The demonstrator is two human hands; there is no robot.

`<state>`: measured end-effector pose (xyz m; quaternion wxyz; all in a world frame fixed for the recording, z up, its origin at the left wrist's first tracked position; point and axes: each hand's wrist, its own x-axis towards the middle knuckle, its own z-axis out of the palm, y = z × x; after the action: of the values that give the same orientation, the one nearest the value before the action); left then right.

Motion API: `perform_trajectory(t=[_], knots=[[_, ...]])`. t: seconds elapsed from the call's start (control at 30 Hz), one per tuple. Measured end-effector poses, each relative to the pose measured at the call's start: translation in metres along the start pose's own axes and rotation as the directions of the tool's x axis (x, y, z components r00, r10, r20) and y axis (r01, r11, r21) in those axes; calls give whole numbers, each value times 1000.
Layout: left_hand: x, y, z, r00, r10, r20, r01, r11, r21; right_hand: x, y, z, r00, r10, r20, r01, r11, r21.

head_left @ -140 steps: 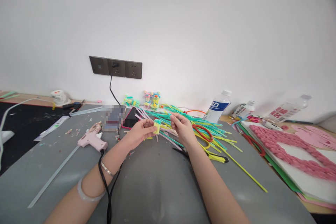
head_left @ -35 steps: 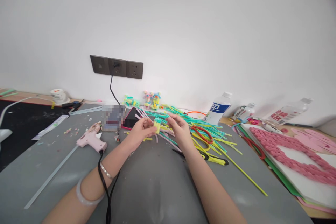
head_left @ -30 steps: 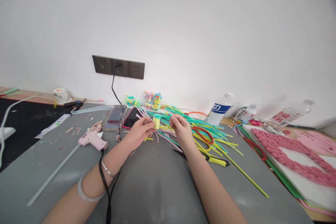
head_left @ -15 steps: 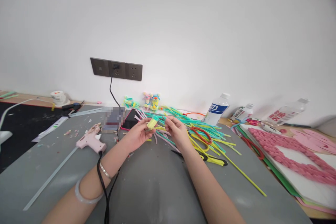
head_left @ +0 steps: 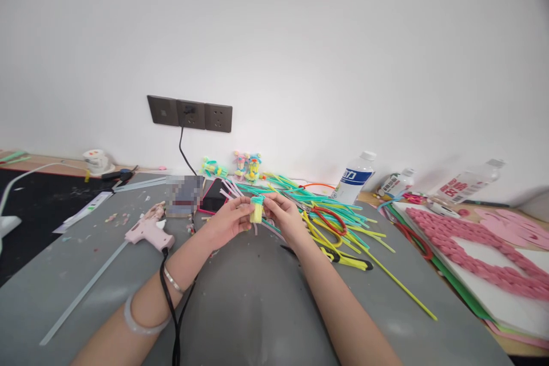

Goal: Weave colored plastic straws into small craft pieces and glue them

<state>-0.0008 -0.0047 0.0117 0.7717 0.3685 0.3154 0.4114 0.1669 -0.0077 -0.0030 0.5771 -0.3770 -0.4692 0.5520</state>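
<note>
A: Starting at the left, what worries you?

B: The pink plastic glue gun [head_left: 150, 235] on the grey tabletop [head_left: 257, 309]. Its black cord [head_left: 176, 343] seems to cross the left forearm [head_left: 193, 254], so a sharp pull of that arm could drag the gun round. I cannot tell whether it is hot.

A: And the left hand [head_left: 229, 223]?

B: Its fingertips pinch a short, fuzzy yellow bundle with a turquoise top [head_left: 256, 213], held up between both hands. Squeezed too hard, it might flatten or bend.

A: The right hand [head_left: 286, 220]?

B: Thumb and finger are at the turquoise end, seemingly touching; whether they grip it, I cannot tell. If the hands pulled apart, that top might work loose.

A: Further right?

B: The right forearm [head_left: 338, 297] passes over what look like black-and-yellow scissors [head_left: 352, 262]; dropping the arm carelessly could catch them. Beyond, an elbow sweeping the loose heap of long, fuzzy turquoise and yellow stems [head_left: 343, 214] could tip the clear plastic bottle with a blue-and-white label [head_left: 355, 177].
</note>
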Motion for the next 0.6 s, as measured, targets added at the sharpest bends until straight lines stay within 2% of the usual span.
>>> perform_trajectory(t=[0.07,0.17,0.3,0.43,0.6], knots=[[0,-1,0,1000,16,-2,-16,999,48,-1,-1,0,1000,-15,-12,15,1000,-10],[1,-3,0,992,123,-16,-118,978,169,-1,-4,0,998,-41,-48,38,998,-56],[3,-4,-2,971,240,-3,-226,919,323,-3,-9,0,998,-15,-56,7,990,-142],[3,-4,-5,969,246,22,-233,882,410,-4,-9,0,1000,-21,-21,16,979,-205],[3,-5,-6,973,233,-10,-206,879,430,-3,-9,-1,1000,6,-13,-9,966,-257]])
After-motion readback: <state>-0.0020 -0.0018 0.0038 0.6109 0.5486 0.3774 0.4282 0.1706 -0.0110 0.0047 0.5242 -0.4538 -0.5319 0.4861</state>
